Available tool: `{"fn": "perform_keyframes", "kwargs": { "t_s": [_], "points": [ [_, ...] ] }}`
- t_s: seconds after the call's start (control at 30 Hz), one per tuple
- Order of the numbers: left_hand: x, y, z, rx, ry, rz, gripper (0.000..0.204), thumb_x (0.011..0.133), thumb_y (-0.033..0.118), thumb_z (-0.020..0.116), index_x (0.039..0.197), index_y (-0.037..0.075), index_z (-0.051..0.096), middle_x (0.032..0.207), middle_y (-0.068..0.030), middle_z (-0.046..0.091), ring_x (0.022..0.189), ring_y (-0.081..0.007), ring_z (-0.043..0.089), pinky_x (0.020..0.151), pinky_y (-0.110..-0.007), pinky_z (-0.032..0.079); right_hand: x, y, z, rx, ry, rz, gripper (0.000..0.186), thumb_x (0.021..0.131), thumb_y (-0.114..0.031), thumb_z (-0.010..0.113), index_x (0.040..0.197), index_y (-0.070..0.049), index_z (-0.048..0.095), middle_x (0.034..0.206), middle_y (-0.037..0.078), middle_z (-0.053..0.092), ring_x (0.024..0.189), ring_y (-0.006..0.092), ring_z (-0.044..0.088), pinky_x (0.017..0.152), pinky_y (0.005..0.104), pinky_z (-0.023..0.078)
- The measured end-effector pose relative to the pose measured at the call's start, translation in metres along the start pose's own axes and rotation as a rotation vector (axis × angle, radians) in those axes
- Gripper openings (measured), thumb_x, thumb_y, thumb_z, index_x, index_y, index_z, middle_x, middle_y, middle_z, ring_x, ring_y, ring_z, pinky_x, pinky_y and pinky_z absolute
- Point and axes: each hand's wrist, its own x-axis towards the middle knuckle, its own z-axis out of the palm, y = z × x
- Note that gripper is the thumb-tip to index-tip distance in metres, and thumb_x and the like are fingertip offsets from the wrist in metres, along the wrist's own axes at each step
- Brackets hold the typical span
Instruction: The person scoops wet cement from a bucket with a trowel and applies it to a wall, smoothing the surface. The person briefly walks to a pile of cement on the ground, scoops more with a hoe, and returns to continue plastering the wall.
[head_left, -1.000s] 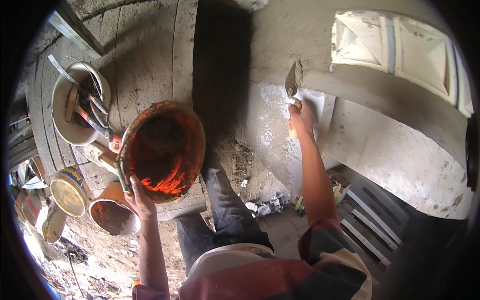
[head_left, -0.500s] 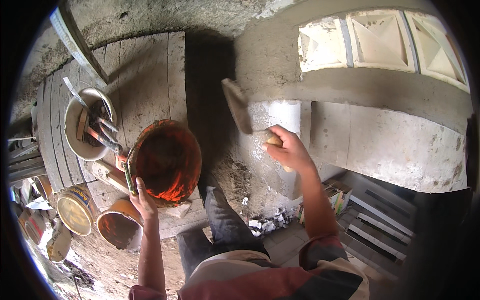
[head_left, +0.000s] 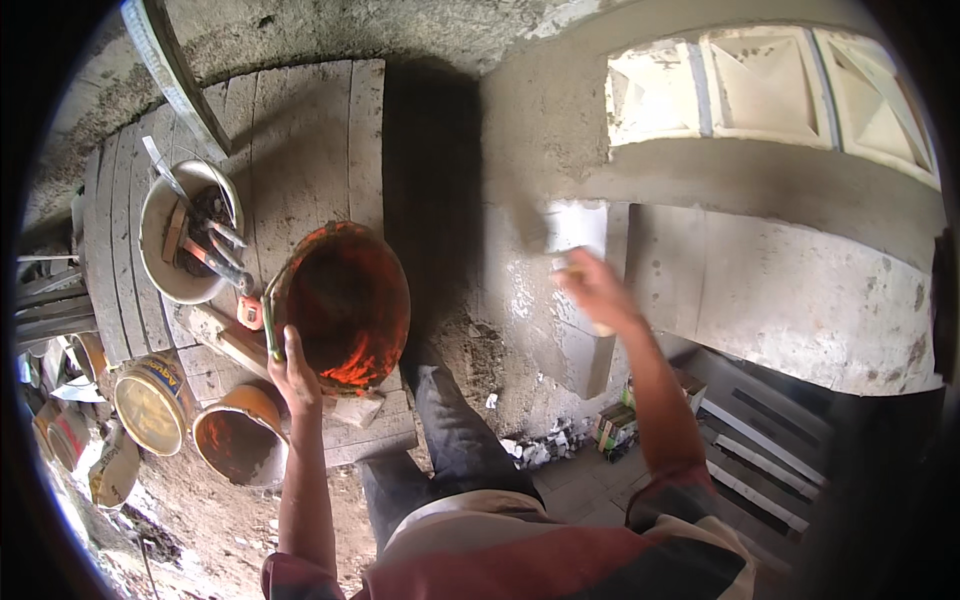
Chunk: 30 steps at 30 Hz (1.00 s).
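Observation:
My left hand [head_left: 293,378] is at the near left rim of a large orange bucket [head_left: 398,285], gripping it beside its green-covered handle [head_left: 273,330]. The bucket's inside is coated with grey mortar, with bright orange plastic showing low down. My right hand [head_left: 596,290] is closed around the wooden handle of a trowel [head_left: 526,220]. Smeared by motion, the trowel blade points up and left, close in front of the plastered wall [head_left: 540,170]. Whether the blade touches the wall or carries mortar I cannot tell.
The bucket stands on a plank platform [head_left: 310,130]. Left of it are a white tool bucket [head_left: 152,240], a red tape measure [head_left: 250,313] and a wood block [head_left: 225,340]. An orange bucket [head_left: 255,400] and a yellowish bucket [head_left: 150,415] stand lower left. A ledge [head_left: 780,280] juts out right.
My right hand has moved right and slightly down with the trowel, whose blade has shifted right. My left hand stays on the bucket, while the whole view has shifted slightly.

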Motion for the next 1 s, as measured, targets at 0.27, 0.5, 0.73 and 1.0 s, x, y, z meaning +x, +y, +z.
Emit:
{"fn": "perform_keyframes", "kwargs": {
  "t_s": [0.27, 0.5, 0.73, 1.0],
  "points": [
    [0.005, 0.002, 0.01, 0.092, -0.284, 0.066, 0.045, 0.105, 0.026, 0.056, 0.139, -0.003, 0.054, 0.118, -0.0052, 0.065, 0.107, -0.0134, 0.056, 0.098, -0.028, 0.042, 0.051, -0.052, 0.258, -1.085, -0.142, -0.623, 0.027, 0.093, -0.012, 0.055, 0.116, -0.001, 0.063, 0.11, 0.018, 0.066, 0.085, 0.0338, 0.072, 0.069, 0.0482, 0.059],
    [0.017, -0.016, -0.01, -0.025, -0.308, -0.034, 0.043, 0.106, 0.037, 0.054, 0.129, 0.001, 0.061, 0.102, 0.0025, 0.056, 0.096, -0.0078, 0.047, 0.089, -0.024, 0.04, -0.008, -0.03, 0.27, -0.449, -0.389, -0.707, 0.037, 0.083, -0.022, 0.072, 0.116, -0.005, 0.065, 0.096, 0.021, 0.072, 0.093, 0.0401, 0.07, 0.08, 0.0493, 0.057],
    [0.033, -0.015, -0.049, -0.01, -0.254, -0.102, 0.041, 0.108, 0.042, 0.046, 0.109, 0.002, 0.057, 0.086, 0.0065, 0.047, 0.081, -0.0077, 0.039, 0.073, -0.026, 0.035, -0.005, 0.003, 0.245, -0.527, -0.18, -0.612, 0.032, 0.082, -0.022, 0.072, 0.111, -0.011, 0.061, 0.092, 0.017, 0.073, 0.087, 0.0398, 0.071, 0.073, 0.0518, 0.057],
    [0.047, -0.021, -0.055, 0.107, -0.244, -0.01, 0.043, 0.109, 0.037, 0.045, 0.11, -0.002, 0.065, 0.089, 0.0006, 0.056, 0.083, -0.0121, 0.049, 0.079, -0.027, 0.041, -0.002, -0.013, 0.213, -0.39, -0.283, -0.408, 0.029, 0.08, -0.02, 0.069, 0.106, -0.009, 0.063, 0.086, 0.022, 0.072, 0.086, 0.0435, 0.069, 0.076, 0.0511, 0.056]
  ]
}}
